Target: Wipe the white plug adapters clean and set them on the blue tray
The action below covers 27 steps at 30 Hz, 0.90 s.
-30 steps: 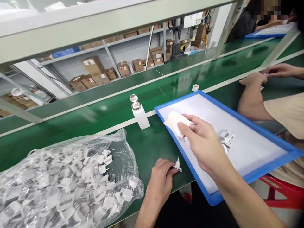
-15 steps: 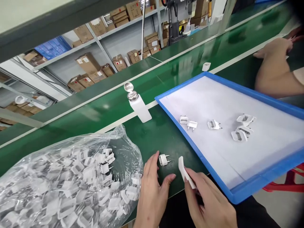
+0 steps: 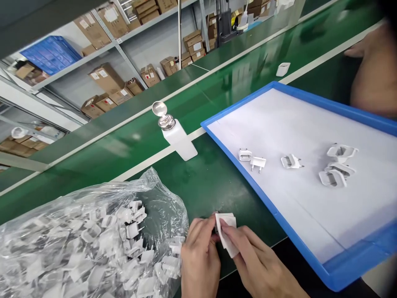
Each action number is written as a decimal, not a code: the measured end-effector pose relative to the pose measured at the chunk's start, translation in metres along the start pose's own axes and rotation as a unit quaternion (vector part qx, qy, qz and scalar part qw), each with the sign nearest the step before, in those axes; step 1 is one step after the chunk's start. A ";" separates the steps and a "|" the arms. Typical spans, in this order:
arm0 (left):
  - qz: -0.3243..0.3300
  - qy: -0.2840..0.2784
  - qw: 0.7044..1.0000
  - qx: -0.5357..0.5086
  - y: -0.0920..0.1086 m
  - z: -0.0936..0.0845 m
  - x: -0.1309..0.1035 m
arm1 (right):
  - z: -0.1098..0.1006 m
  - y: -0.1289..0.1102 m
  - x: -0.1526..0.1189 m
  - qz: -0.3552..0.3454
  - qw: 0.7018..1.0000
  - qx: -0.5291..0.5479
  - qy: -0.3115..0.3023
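Observation:
My right hand (image 3: 260, 263) pinches a folded white cloth (image 3: 228, 240) between thumb and fingers. Its upper part presses against what my left hand (image 3: 200, 256) grips. Those left fingers are closed around a small white plug piece, almost wholly hidden by the cloth and fingertips. Both hands meet above the green tabletop near its front edge. Left of them, an open clear plastic bag (image 3: 124, 188) holds many white plug pieces (image 3: 93, 252) with metal pins.
A blue-rimmed tray (image 3: 263, 200) with a white lining carries several plug pieces (image 3: 291, 161). A pump-top bottle (image 3: 181, 140) stands beyond my hands. One white piece (image 3: 283, 69) lies behind the tray. At far right is another person's blurred arm (image 3: 372, 78).
The plug piece that lay on the table is now in my left hand, whose fingers have closed. My right hand has brought the cloth leftward against it. The camera view has shifted slightly.

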<state>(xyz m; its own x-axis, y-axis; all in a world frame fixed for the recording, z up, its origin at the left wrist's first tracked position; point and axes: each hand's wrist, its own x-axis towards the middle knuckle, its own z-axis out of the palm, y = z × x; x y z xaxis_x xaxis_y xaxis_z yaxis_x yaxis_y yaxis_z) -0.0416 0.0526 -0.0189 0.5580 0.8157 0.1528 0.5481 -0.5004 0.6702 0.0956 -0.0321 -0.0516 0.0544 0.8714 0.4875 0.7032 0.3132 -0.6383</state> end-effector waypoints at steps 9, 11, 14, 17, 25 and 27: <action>0.111 0.072 0.990 0.056 -0.007 0.007 0.001 | 0.004 0.000 0.002 -0.027 0.998 -0.062 -0.005; 0.105 0.075 0.990 0.056 -0.007 0.007 0.001 | 0.003 -0.001 0.001 -0.004 0.999 -0.038 -0.003; 0.098 0.078 0.991 0.052 -0.005 0.006 0.001 | 0.001 -0.002 0.002 0.013 1.000 -0.023 0.005; 0.099 0.070 0.992 0.046 -0.003 0.006 0.001 | 0.001 -0.001 0.004 0.021 1.000 -0.014 0.001; 0.110 0.065 0.992 0.009 -0.008 0.006 0.001 | 0.001 0.002 0.011 0.021 1.000 -0.013 -0.016; 0.114 0.078 0.990 0.013 -0.008 0.006 0.002 | 0.001 0.001 0.007 0.016 1.000 -0.025 -0.009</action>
<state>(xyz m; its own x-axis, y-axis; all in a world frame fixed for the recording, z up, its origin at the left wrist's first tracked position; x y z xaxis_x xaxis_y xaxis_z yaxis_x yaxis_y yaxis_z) -0.0415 0.0564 -0.0286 0.5668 0.7140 0.4109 0.4355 -0.6831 0.5862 0.0963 -0.0248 -0.0494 0.0645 0.8872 0.4569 0.7360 0.2669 -0.6221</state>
